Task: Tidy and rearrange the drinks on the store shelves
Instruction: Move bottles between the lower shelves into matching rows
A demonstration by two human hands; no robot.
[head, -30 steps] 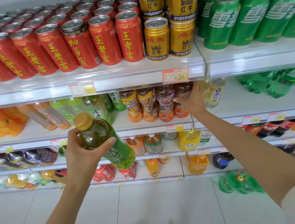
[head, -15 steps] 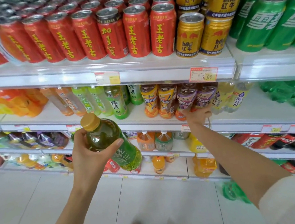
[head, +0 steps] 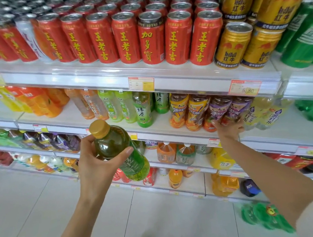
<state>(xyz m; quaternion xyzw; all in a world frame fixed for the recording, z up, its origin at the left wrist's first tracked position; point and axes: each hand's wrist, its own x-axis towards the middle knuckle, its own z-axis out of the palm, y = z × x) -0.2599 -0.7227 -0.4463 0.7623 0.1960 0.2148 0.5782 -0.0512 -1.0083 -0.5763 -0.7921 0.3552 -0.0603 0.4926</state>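
We face a white tiered store shelving unit [head: 187,87] with red drink cans [head: 127,38] on top. On the second shelf [head: 161,120] stands a short row of green-labelled green tea bottles [head: 143,111], between lime-labelled bottles [head: 111,106] and yellow-labelled ones [head: 178,110].

Our left hand [head: 96,164] is clamped round the shoulder of a loose green tea bottle with a gold cap [head: 120,151]. It is held out in front of the shelves, long axis tilted, cap toward us and base down-right.

The matching row lies up and right of that hand, which is the nearer one.

Our right hand [head: 228,129] sits against the feet of the purple-labelled bottles [head: 219,111]; we cannot tell whether it clasps or only presses.
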